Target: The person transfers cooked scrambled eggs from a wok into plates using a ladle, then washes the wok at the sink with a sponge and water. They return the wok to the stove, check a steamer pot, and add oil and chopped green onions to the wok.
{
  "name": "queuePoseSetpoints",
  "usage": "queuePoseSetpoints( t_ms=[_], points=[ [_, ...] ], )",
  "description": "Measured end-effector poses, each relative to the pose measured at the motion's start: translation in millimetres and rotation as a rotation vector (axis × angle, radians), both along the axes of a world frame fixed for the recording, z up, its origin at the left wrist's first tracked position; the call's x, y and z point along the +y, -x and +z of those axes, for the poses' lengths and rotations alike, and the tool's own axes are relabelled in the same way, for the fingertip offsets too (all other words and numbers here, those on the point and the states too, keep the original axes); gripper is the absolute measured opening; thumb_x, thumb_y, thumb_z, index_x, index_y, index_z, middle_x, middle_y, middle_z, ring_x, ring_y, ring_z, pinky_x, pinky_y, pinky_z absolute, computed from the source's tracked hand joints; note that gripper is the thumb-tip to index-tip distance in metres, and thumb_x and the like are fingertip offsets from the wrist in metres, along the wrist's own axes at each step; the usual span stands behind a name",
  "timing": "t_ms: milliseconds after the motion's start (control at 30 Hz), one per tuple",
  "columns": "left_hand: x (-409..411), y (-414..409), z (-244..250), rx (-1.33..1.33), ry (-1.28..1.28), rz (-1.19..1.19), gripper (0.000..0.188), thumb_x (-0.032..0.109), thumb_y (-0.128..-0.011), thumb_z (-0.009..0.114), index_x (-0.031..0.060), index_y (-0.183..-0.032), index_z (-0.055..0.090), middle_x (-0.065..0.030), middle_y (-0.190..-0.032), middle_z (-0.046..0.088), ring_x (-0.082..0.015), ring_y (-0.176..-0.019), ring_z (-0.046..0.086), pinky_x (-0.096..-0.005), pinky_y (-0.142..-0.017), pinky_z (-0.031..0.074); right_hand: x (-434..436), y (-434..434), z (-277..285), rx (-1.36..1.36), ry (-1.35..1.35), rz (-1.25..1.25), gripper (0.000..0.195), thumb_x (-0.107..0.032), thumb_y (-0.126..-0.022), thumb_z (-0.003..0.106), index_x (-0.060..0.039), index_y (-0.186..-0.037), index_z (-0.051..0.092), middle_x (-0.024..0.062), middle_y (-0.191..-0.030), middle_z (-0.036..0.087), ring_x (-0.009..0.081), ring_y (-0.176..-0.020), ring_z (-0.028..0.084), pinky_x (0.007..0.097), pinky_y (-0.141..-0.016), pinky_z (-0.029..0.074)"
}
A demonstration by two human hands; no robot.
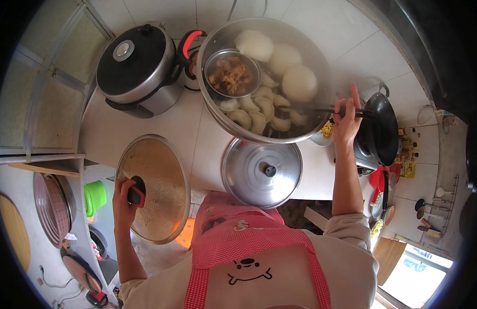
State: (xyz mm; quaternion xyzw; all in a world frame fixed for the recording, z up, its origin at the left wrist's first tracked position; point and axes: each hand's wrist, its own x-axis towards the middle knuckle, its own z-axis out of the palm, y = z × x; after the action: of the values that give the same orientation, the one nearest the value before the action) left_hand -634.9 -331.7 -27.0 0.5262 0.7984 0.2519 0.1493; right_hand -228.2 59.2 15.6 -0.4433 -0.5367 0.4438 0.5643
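Observation:
My left hand (124,201) grips the black and red knob of a glass lid (157,193), which hangs tilted at the counter's front edge. Chopsticks (323,110) are held in my right hand (346,119), at the right rim of a large steaming steel pot (254,136). Their far ends reach among the dumplings (264,109) in it; steam blurs the tips. Round white buns (299,83) lie behind the dumplings, and a small steel bowl (207,79) of brown food (231,75) sits at the pot's left.
A pressure cooker (132,63) stands left of the pot. A metal lid (246,174) with a black knob lies in front. To the right are a bowl of yellow food (326,130), a black wok (381,131) on a stove (364,164), and seasoning bottles (410,145).

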Motion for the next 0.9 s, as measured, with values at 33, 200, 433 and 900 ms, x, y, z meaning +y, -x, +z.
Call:
queuePoseSetpoints(
  t_ms=[33,200,433,900],
  points=[
    [-1.1,-0.7,-0.8,-0.002,0.002,0.002,0.051,-0.011,-0.059,0.062,0.0072,-0.105,0.052,-0.0148,-0.108,0.051,-0.0378,-0.093,0.056,-0.0392,-0.076,0.047,0.3,-1.1,0.1,-0.006,-0.012,0.014,0.045,-0.015,-0.095,0.041,-0.0042,-0.138,0.041,0.0009,-0.059,0.047,0.0051,-0.047,0.033,0.0184,-0.042,0.025],
    [-3.1,-3.1,-4.2,-0.009,-0.003,-0.014,0.051,-0.011,-0.059,0.062,0.0067,-0.106,0.052,-0.0154,-0.108,0.05,-0.0377,-0.094,0.055,-0.0392,-0.078,0.047,3.9,4.9,8.9,0.02,0.042,-0.029,0.045,-0.013,-0.094,0.041,-0.0061,-0.138,0.04,0.0021,-0.062,0.048,0.0052,-0.046,0.033,0.0192,-0.041,0.025],
    [-5.7,-6.8,-4.2,-0.023,0.037,0.004,0.052,-0.012,-0.059,0.062,0.0064,-0.106,0.052,-0.0147,-0.111,0.049,-0.0372,-0.097,0.054,-0.0398,-0.08,0.047,9.8,0.1,20.6,0.055,0.162,0.027,0.041,-0.012,-0.095,0.041,-0.0059,-0.135,0.045,0.0018,-0.067,0.047,0.0039,-0.046,0.03,0.0184,-0.04,0.023],
    [-2.9,-9.5,1.6,-0.042,0.027,-0.015,0.055,-0.014,-0.057,0.063,0.0082,-0.107,0.053,-0.0131,-0.112,0.05,-0.0361,-0.1,0.054,-0.0396,-0.08,0.048,-32.7,18.5,35.6,-0.373,-0.095,0.347,0.034,-0.01,-0.094,0.045,-0.0008,-0.124,0.057,-0.0027,-0.069,0.046,0.0037,-0.055,0.036,0.0178,-0.049,0.028]
  ],
)
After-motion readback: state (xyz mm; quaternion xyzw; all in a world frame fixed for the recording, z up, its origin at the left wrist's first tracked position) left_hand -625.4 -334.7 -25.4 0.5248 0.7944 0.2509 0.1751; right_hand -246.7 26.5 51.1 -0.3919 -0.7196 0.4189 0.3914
